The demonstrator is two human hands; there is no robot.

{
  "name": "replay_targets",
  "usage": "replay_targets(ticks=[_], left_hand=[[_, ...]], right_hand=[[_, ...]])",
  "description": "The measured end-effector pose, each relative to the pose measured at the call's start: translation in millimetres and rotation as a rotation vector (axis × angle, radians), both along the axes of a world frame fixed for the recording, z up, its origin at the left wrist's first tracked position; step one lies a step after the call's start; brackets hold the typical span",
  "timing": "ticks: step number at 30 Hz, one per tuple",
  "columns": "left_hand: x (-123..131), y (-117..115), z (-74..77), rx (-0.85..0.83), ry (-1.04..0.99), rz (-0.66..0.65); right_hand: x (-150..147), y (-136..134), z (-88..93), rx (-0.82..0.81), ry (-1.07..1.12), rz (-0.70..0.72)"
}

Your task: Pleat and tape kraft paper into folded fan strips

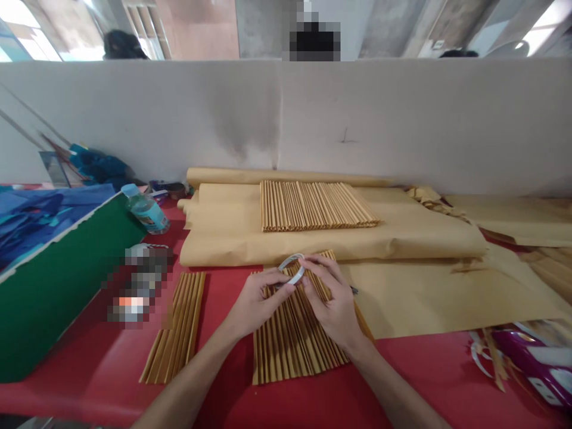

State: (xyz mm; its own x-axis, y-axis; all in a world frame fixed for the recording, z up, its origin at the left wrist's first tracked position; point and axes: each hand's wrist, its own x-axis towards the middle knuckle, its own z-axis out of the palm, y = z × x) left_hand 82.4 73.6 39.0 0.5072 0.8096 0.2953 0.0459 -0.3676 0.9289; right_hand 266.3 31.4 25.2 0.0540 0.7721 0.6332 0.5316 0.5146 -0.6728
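Between my hands is a thin white roll of tape [295, 275], raised above a pleated sheet of brown paper [299, 345]. My left hand [263, 298] pinches the roll's near-left side between thumb and fingers. From the other side, my right hand [329, 295] has its fingertips closed on the roll's right edge. The pleated sheet lies on the red tabletop, partly hidden by both hands. A narrower pleated paper strip [179, 328] rests to the left. Farther back, a tightly folded pleated paper [317, 205] sits on flat brown paper.
A large brown paper sheet [415, 220] with rolled edges spans the back of the red table [227, 357]. At left are a green-sided box [80, 286] and a bottle [149, 210]. A purple-and-white device [531, 363] lies at right. A pale partition [179, 113] stands behind.
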Motion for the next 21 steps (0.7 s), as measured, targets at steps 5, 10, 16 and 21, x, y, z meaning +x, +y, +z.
replay_targets(ticks=[5, 10, 16, 21], left_hand=[[4.0, -3.7, -2.1, 0.056, 0.057, 0.095], [4.8, -3.5, -6.0, 0.123, 0.077, 0.145], [3.5, -1.7, -6.6, 0.196, 0.114, 0.159], [3.5, -0.8, -5.4, 0.235, 0.139, 0.155]], right_hand=[[-3.0, -0.9, -5.7, -0.004, 0.032, 0.045], [-5.2, -2.7, -8.4, -0.003, 0.055, 0.059], [-5.2, -3.5, -3.7, -0.052, 0.079, 0.056], [-7.1, -5.8, -3.0, -0.109, 0.118, 0.026]])
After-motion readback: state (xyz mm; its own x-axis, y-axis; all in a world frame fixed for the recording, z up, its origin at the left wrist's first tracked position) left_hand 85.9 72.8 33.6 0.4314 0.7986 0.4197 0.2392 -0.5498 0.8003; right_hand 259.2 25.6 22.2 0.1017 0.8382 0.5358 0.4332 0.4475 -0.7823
